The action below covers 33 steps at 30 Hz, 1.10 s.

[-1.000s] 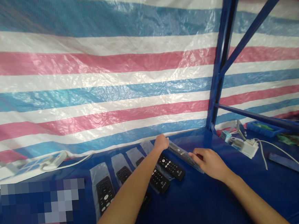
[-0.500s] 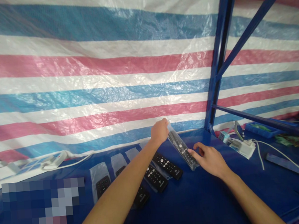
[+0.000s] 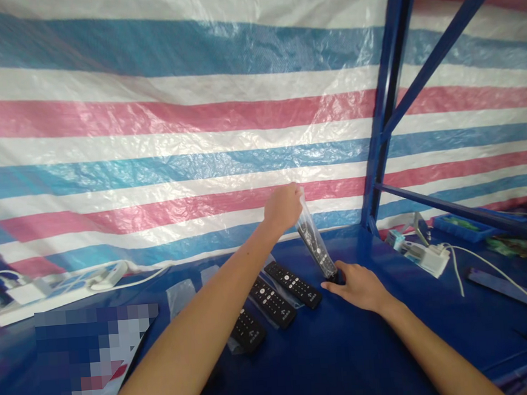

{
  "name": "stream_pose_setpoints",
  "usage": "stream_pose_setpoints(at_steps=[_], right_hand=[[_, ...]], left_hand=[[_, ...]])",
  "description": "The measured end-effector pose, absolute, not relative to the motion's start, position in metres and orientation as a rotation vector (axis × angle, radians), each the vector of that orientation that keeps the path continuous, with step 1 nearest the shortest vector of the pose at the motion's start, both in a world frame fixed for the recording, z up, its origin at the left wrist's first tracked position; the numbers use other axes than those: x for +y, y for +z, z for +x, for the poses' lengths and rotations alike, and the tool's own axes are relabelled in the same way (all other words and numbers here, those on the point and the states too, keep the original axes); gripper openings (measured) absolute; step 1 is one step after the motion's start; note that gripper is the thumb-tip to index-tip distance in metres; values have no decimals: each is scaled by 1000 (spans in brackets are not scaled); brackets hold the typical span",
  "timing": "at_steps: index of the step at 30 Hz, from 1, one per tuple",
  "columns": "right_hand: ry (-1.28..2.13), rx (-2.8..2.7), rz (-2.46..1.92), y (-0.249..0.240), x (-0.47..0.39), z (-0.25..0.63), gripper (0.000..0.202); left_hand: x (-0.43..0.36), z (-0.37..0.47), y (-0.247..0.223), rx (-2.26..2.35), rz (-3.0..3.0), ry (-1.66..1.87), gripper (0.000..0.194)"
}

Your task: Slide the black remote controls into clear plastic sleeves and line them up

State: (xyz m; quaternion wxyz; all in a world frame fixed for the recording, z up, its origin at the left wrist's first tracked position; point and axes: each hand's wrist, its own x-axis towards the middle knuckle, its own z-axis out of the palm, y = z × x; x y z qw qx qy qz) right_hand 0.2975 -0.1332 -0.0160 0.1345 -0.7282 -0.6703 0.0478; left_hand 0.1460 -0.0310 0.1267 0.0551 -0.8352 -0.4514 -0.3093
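Note:
My left hand [image 3: 284,207] pinches the top end of a clear plastic bag, raised above the back of the blue table. Inside the bag a black remote [image 3: 314,245] hangs at a slant. Its lower end reaches down to my right hand [image 3: 358,285], whose thumb and fingers are apart around the dark bottom tip; whether they touch it is hard to tell. Left of it, black remotes lie side by side on plastic bags: one [image 3: 294,285] nearest, another [image 3: 273,302] beside it, and a third [image 3: 248,331] partly behind my left forearm.
A white power strip [image 3: 48,299] with cables lies at the back left. White adapters [image 3: 427,257], a blue tray [image 3: 462,228] and a flat dark device [image 3: 503,288] sit on the right, beyond a blue metal post [image 3: 386,102]. Striped sheeting hangs behind.
My left hand has risen, lifting the bag's top so the bagged remote stands steeper. My right hand has shifted slightly left, to the remote's lower end.

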Motion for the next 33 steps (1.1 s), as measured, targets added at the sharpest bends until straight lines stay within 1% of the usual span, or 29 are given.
stream_pose_setpoints(at_steps=[7, 9, 13, 15, 17, 18, 19, 20, 21, 24, 27, 30, 33], right_hand=[[109, -1947, -2047, -16, -133, 300, 28], [104, -1928, -2069, -15, -134, 302, 27], [100, -1791, -2189, -9, -135, 312, 30], [78, -1673, -2236, -6, -135, 320, 33], [25, -1547, -2258, -3, -135, 328, 36], [-5, -1488, -2259, -2, -134, 332, 37], [-29, -1439, -2253, -1, -134, 336, 37], [-50, -1401, -2238, 0, -134, 338, 38], [-64, -1376, -2215, 1, -134, 340, 38], [-45, -1398, -2107, 3, -136, 338, 38], [64, -1555, -1986, 3, -137, 328, 35], [173, -1738, -1969, 1, -138, 314, 31], [211, -1859, -2018, -2, -139, 302, 28]], left_hand=[[-43, 141, 158, -1280, -2476, -1201, 20], [-45, 135, 172, -1207, -2449, -1342, 18], [-35, 119, 198, -1024, -2372, -1757, 13], [-21, 111, 200, -978, -2378, -1942, 13], [-2, 106, 189, -1089, -2447, -2007, 18], [7, 106, 177, -1230, -2507, -1961, 21], [15, 107, 163, -1405, -2583, -1827, 24], [22, 108, 147, -1572, -2678, -1594, 26], [28, 109, 129, -1641, -2721, -1469, 26], [38, 114, 76, -1743, -2809, -1153, 27], [41, 115, 40, -1780, -2806, -907, 26], [43, 117, 19, -1795, -2763, -752, 22], [42, 121, 8, -1812, -2716, -643, 21]])
